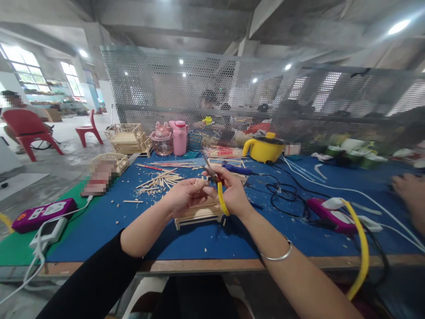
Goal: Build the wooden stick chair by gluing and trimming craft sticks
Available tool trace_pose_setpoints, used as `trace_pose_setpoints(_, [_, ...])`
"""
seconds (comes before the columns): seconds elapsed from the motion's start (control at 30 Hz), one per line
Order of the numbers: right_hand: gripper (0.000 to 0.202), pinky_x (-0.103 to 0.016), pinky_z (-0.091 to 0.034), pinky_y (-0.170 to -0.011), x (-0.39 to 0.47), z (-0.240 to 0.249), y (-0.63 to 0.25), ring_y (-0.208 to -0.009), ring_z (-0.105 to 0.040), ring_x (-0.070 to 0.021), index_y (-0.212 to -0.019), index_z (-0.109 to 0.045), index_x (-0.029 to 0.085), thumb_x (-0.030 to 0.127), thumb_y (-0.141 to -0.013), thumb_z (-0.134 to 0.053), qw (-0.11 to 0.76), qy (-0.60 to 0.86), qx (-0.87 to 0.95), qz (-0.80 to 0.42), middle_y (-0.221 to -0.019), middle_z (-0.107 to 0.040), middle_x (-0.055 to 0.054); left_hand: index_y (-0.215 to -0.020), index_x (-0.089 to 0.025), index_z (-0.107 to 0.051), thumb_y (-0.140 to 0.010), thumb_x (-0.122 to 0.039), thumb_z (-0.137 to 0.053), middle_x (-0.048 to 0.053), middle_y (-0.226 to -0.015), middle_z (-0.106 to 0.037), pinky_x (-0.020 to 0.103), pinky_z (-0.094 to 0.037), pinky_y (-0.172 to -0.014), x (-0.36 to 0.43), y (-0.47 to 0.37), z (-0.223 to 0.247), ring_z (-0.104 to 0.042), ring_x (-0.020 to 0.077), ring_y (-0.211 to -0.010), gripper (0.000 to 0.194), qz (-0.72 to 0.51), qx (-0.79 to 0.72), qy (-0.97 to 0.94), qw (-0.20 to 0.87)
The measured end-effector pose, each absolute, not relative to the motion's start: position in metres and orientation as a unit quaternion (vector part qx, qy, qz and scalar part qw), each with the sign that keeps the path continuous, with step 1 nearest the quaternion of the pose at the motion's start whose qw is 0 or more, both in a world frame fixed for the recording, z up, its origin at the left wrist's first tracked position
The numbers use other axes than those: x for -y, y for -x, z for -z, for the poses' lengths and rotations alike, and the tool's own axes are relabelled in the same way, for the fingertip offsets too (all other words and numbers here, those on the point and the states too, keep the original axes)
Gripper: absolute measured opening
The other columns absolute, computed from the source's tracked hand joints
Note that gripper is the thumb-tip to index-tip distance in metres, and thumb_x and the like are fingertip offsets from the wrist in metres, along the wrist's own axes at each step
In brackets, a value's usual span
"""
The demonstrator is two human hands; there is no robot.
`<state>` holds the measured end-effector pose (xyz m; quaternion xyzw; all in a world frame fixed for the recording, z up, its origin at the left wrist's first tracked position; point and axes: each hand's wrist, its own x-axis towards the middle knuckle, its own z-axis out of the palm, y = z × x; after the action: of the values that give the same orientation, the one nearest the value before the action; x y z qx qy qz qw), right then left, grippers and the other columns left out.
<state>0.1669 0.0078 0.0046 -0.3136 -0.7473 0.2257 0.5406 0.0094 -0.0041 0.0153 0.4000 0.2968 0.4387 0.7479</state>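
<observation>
**Two-Handed Pinch and Tool Grip Above a Small Stick Frame**

The left hand (186,196) has its thumb and fingertips closed in a pinch on a small pale piece (200,184); its exact shape cannot be told at this size. The right hand (234,195) is closed around a hand tool (220,195) with a yellow-covered handle; its metal end points up and away from the body, beside the left fingertips. Whether the tool's tips are open or closed cannot be told.

Directly below both hands, a slatted stick frame (199,214) stands on the blue table surface (166,246), partly hidden by the hands. A silver bangle (277,257) encircles the right forearm.

Beyond the left hand lies a loose pile of sticks (161,180), with cut scraps scattered around it. Beyond the right hand is a blue tool (237,169); a black cable (282,204) lies coiled to its right.

Along the far side, left to right: stacked wooden frames (128,139), a pink basket (162,145), a pink jug (179,139) and a yellow pot (265,149). A perforated screen (172,88) stands behind them. At the right edge, another person's hand (410,192) is over the table.
</observation>
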Motion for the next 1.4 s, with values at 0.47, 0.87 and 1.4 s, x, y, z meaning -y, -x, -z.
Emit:
trace_pose_setpoints(0.47, [0.040, -0.031, -0.048, -0.069, -0.007, -0.009, -0.168, -0.081, -0.058, -0.0187, -0.104, -0.065, 0.024, 0.016, -0.065, -0.072, 0.509, 0.298, 0.798, -0.123, -0.091, -0.065, -0.003, -0.082, -0.013, -0.066, -0.072, -0.001, -0.061, 0.005, -0.069, -0.069, 0.022, -0.051, -0.065, 0.006, -0.009, -0.013, -0.065, 0.0121, -0.063, 0.016, -0.435, -0.319, -0.367, 0.758])
trace_pose_setpoints(0.87, [0.044, -0.036, -0.051, -0.087, -0.011, 0.001, -0.161, -0.094, -0.064, -0.0203, -0.106, -0.061, 0.021, 0.020, -0.065, -0.075, 0.511, 0.265, 0.770, -0.275, -0.100, -0.066, -0.005, -0.073, -0.012, -0.062, -0.061, -0.020, -0.077, -0.002, -0.062, -0.059, 0.023, -0.047, -0.067, 0.006, -0.010, -0.011, -0.052, 0.0056, -0.054, 0.020, -0.472, -0.255, -0.431, 0.726])
trace_pose_setpoints(1.4, [0.072, -0.033, -0.055, -0.080, -0.004, 0.001, -0.157, -0.091, -0.067, -0.0187, -0.125, -0.046, 0.025, 0.013, -0.061, -0.075, 0.497, 0.258, 0.736, -0.382, -0.103, -0.068, -0.005, -0.088, -0.016, -0.062, -0.064, -0.015, -0.075, 0.004, -0.082, -0.066, 0.033, -0.050, -0.073, 0.007, -0.007, -0.010, -0.060, 0.0112, -0.064, 0.027, -0.425, -0.220, -0.442, 0.759])
